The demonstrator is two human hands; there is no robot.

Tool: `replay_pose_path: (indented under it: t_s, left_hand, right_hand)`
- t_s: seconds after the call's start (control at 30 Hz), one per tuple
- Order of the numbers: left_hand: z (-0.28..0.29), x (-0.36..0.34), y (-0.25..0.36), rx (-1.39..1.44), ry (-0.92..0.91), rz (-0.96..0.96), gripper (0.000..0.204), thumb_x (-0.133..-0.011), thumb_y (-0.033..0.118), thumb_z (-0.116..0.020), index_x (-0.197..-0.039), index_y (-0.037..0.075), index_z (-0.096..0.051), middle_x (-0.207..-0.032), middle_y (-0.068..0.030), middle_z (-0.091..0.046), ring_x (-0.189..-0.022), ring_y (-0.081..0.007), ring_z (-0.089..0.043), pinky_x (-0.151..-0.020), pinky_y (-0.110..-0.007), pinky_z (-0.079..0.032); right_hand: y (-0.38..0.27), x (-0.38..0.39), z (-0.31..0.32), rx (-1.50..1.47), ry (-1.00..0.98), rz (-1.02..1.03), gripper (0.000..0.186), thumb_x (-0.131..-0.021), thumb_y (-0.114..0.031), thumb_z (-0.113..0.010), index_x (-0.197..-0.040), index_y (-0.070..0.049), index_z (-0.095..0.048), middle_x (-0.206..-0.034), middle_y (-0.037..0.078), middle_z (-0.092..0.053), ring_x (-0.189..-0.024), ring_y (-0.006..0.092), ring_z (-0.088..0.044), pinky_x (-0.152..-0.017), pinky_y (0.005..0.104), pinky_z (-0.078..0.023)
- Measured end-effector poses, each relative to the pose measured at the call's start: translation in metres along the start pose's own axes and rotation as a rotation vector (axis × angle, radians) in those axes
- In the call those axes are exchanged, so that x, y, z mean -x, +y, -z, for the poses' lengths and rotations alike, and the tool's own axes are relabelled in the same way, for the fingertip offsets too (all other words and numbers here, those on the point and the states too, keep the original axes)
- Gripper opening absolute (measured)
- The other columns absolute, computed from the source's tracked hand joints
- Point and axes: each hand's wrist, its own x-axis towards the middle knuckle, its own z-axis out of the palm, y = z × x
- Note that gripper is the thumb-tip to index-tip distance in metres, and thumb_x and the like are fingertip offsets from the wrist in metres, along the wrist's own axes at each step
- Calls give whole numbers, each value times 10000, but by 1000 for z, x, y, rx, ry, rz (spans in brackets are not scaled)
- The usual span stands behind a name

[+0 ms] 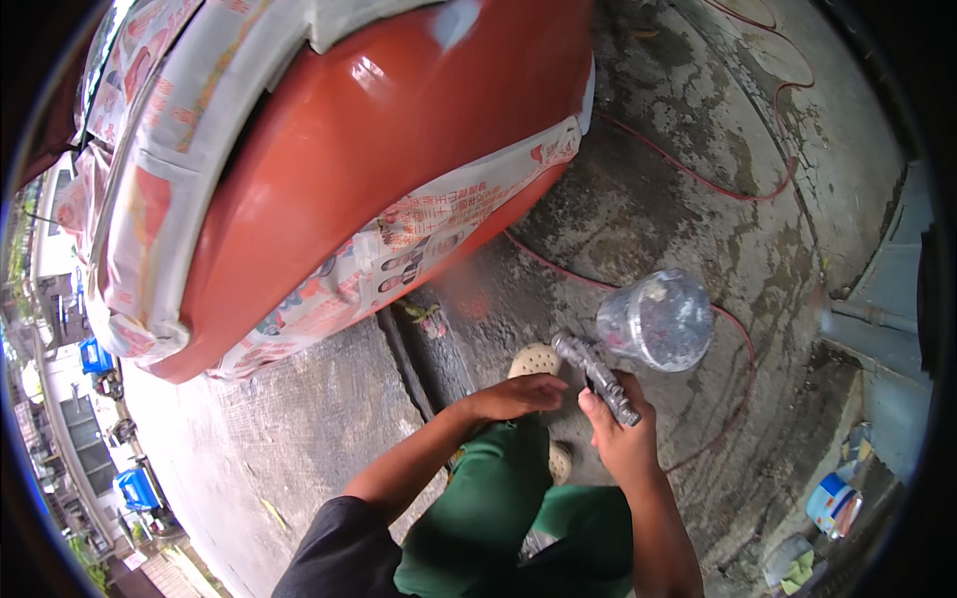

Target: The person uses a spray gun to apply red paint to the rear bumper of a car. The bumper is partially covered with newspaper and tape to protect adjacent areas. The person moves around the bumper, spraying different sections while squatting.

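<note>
Fingers (pixel 543 384) of left hand (pixel 513 397) lie flat and close together, holding nothing, palm down over the knee in green trousers (pixel 488 508); forearm runs up from the dark sleeve (pixel 334 553) at lower left. Right hand (pixel 623 434) just beside it, wrist bent back, fingers clamped round the grip of a grey spray gun (pixel 596 374), nozzle pointing up-left. Gun's clear plastic cup (pixel 658 319) sits on its top right. Pale perforated shoe (pixel 535 361) directly behind the hands. Red car panel (pixel 369 149) with newspaper masking (pixel 439 224) upper left, red hose (pixel 738 194) on stained concrete right.
</note>
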Motion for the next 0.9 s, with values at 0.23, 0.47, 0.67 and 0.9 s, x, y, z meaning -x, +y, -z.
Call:
replay_pose_path:
  t_s: [0.23, 0.47, 0.67, 0.9]
  left_hand:
    - [-94, 165, 83, -235, 313, 242, 729, -961, 430, -700, -1493, -15, -475, -1454, -224, -561, -1350, -337, -543, -1154, -414, -407]
    - [-231, 206, 157, -951, 518, 620, 1186, -768, 607, -800, -1635, 55, -206, -1541, -312, -396, -1368, -508, -473, -1111, -531, -455]
    - [-212, 160, 156, -763, 481, 761, 1145, -791, 614, -778, -1628, 50, -237, -1444, -281, -495, -1256, -436, -597, -1014, -479, -540]
    - [-213, 136, 160, -463, 639, 727, 944, -817, 543, -797, -1504, 36, -394, -1373, -269, -553, -1245, -411, -616, -998, -487, -550]
  right_hand:
    - [-172, 39, 54, -169, 55, -51, 338, -989, -265, -733, -1186, -25, -601, -842, 5, -665, -620, 59, -550, -516, 248, -447]
    - [-312, 37, 66, -99, -11, -56, 363, -994, -304, -731, -1172, -19, -593, -822, 6, -649, -588, 54, -531, -518, 242, -445]
    - [-376, 19, 67, -40, -71, -54, 348, -1009, -311, -714, -1174, -28, -597, -765, -11, -615, -582, 47, -520, -509, 240, -425]
    - [-404, -15, 76, 116, -122, -12, 308, -1014, -248, -706, -1196, -16, -619, -839, 29, -671, -698, 92, -607, -632, 276, -498]
